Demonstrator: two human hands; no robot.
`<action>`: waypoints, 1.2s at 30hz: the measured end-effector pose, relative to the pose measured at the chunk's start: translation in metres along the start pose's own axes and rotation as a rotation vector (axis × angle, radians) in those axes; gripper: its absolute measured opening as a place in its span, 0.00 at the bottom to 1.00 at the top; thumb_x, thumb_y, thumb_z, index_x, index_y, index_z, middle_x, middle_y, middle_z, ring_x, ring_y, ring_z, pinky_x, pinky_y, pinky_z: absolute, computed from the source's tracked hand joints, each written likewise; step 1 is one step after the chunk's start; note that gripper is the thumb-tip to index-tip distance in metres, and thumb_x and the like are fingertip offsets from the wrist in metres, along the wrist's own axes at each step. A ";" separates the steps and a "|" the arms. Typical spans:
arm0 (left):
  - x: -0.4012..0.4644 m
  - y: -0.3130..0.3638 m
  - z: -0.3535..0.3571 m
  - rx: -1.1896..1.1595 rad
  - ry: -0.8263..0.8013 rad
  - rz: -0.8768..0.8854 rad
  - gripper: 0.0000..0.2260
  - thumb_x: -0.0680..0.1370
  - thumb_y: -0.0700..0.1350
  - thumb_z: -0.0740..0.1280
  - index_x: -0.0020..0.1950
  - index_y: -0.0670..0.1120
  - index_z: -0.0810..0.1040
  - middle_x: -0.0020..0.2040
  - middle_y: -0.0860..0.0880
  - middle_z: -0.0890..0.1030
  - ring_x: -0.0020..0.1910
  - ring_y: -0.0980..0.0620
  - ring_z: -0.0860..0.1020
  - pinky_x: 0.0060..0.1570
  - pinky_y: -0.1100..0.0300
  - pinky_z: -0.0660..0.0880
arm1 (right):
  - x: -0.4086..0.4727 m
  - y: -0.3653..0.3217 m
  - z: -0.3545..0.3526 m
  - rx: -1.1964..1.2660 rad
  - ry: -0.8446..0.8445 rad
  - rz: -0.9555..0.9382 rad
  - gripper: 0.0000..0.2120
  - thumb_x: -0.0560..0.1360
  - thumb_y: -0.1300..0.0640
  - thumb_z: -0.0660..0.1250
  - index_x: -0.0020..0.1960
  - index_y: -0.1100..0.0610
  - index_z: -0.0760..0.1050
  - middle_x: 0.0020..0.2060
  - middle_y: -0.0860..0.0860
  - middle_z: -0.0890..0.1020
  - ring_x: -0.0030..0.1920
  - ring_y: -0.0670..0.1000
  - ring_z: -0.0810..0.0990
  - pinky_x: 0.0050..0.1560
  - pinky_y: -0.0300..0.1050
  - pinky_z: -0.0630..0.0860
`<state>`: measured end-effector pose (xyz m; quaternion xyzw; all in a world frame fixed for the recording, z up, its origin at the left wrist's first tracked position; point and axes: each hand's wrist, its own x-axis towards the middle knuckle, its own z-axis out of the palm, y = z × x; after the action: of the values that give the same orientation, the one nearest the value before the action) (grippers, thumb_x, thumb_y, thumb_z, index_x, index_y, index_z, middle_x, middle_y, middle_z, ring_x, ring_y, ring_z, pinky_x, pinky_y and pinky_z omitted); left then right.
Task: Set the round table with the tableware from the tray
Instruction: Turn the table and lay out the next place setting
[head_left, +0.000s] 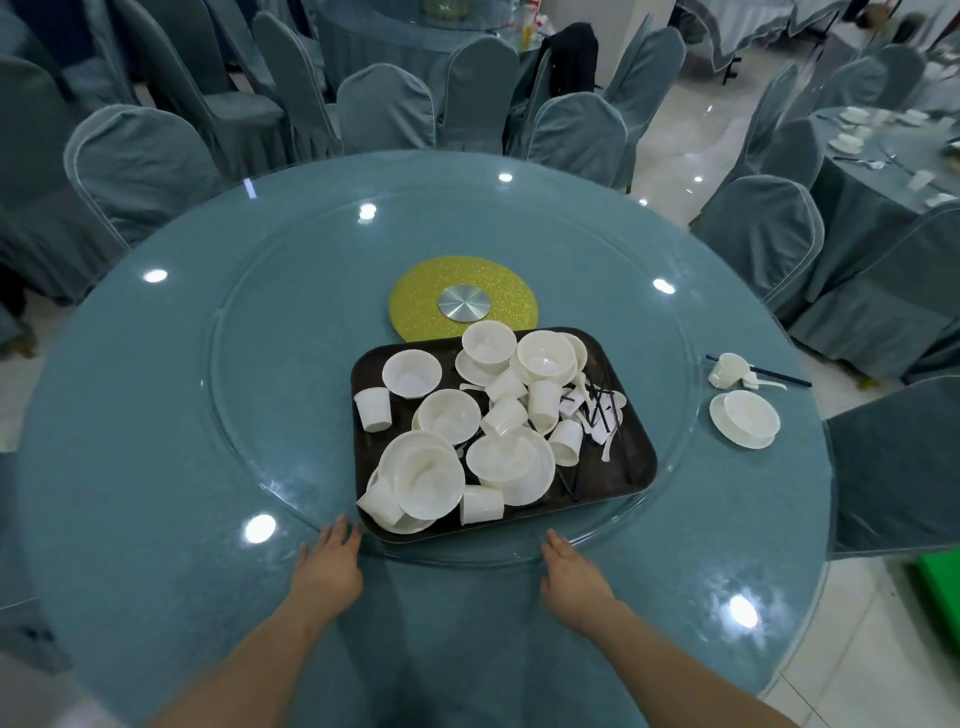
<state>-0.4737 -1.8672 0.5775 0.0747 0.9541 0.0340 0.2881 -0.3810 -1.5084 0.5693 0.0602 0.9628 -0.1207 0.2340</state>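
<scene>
Two hands reach forward over the near part of the round counter (130, 467). Left hand (328, 558): fingers straight, relaxed, tips at the near rim of the glass turntable (270, 322), just beside the tray's near-left corner; grip open, holding nothing. Right hand (571, 571): fingers straight, tips at the same rim, right of the tray's near edge; grip open as well, nothing held.

Dark tray (631, 467) sits on the turntable, right of centre, its far edge overlapping the gold disc (431, 296) at the hub. Tray crowded: white bowls (449, 415), plates, cups (373, 409) upright and tipped over, spoons, black chopsticks (605, 402) along its right side.

One place laid at the counter's right edge, outside the turntable: bowl on saucer (745, 418), with a cup (726, 370), spoon and a pair of chopsticks just beyond it.

Bare band of counter runs round the turntable on the left, far and near sides. Left half of the turntable bare.

Covered chairs (140, 171) ring the counter closely. Tiled floor shows at right, with another laid table (872, 197) beyond.
</scene>
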 end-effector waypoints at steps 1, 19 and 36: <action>0.002 -0.004 -0.001 0.002 -0.008 -0.003 0.31 0.80 0.43 0.54 0.82 0.48 0.49 0.82 0.47 0.44 0.80 0.46 0.48 0.77 0.41 0.51 | 0.001 -0.002 0.002 0.008 -0.004 -0.002 0.31 0.82 0.56 0.55 0.83 0.59 0.50 0.83 0.54 0.48 0.82 0.51 0.51 0.79 0.44 0.54; 0.009 -0.027 -0.011 0.058 -0.010 -0.040 0.32 0.78 0.41 0.54 0.81 0.48 0.48 0.82 0.47 0.45 0.80 0.43 0.46 0.76 0.39 0.49 | 0.008 -0.035 0.014 0.001 -0.094 0.012 0.30 0.82 0.56 0.59 0.82 0.59 0.56 0.82 0.51 0.51 0.82 0.54 0.53 0.79 0.49 0.57; 0.013 -0.041 -0.020 0.104 -0.071 -0.010 0.30 0.80 0.41 0.53 0.81 0.51 0.49 0.82 0.50 0.45 0.80 0.44 0.49 0.76 0.41 0.51 | 0.009 -0.031 0.017 -0.025 -0.100 -0.059 0.32 0.81 0.55 0.58 0.82 0.61 0.52 0.83 0.54 0.50 0.82 0.49 0.47 0.80 0.42 0.54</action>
<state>-0.5005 -1.9060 0.5828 0.0860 0.9440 -0.0200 0.3178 -0.3872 -1.5423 0.5563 0.0225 0.9528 -0.1184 0.2787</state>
